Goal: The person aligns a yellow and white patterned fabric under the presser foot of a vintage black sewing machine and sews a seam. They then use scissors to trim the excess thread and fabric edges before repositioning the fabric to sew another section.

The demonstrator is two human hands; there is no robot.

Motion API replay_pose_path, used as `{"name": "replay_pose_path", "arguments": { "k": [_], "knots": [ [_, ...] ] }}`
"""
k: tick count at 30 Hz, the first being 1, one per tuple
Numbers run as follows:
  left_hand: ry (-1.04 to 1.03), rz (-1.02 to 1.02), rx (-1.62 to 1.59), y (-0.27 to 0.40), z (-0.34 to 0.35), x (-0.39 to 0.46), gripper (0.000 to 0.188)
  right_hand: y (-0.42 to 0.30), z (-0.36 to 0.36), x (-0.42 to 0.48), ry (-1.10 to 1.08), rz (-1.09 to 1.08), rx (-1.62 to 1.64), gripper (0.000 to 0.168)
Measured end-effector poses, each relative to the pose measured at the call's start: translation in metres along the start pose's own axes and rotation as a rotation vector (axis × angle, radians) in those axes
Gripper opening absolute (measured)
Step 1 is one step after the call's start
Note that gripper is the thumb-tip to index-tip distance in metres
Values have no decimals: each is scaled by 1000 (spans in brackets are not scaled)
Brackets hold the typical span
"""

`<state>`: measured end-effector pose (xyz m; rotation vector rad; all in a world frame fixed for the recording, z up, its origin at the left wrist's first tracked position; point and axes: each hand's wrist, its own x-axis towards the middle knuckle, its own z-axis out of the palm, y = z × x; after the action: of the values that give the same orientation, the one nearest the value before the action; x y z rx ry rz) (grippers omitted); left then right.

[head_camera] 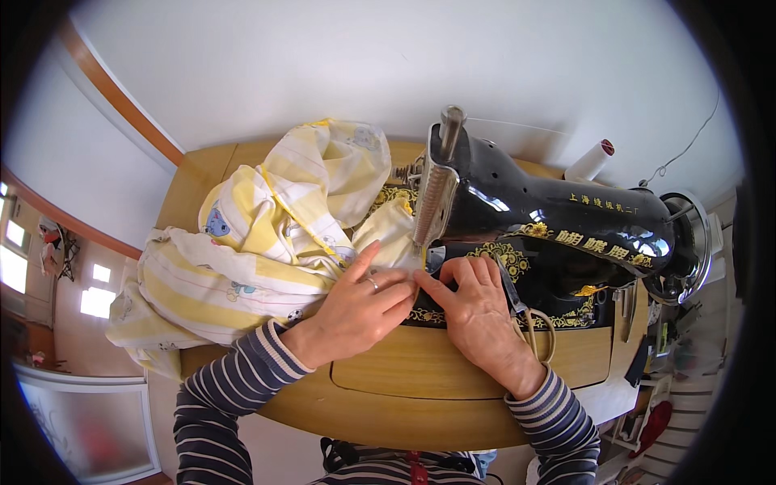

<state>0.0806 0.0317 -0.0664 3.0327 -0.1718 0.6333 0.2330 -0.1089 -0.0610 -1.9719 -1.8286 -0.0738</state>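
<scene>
A black sewing machine [558, 212] with gold ornament stands on a wooden sewing table [418, 376]. Yellow-and-white striped cloth [303, 200] with printed cartoon figures lies bunched to the left of its needle area, one part reaching under the machine head. My left hand [364, 303], with a ring on one finger, rests on the cloth edge just in front of the presser area. My right hand [476, 297] has its index fingertip at the same edge, touching or nearly touching the left fingers. Scissors [536, 333] lie beside the right hand. Whether the fingertips pinch the cloth is unclear.
A white thread cone [589, 160] stands behind the machine, near the wall. The machine's handwheel [685, 248] is at the right end. Metal tools [627, 309] lie at the table's right side. Some of the cloth hangs over the left table edge.
</scene>
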Motion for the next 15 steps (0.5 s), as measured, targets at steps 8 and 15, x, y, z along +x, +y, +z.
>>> {"name": "replay_pose_path", "arguments": {
  "k": [8,15],
  "knots": [
    [11,-12,-9,-3,1,2,18,0,-2,0,-23,7,-4,43],
    [16,-6,9,-3,2,3,16,8,-20,3,-7,113,168,31]
  ]
}}
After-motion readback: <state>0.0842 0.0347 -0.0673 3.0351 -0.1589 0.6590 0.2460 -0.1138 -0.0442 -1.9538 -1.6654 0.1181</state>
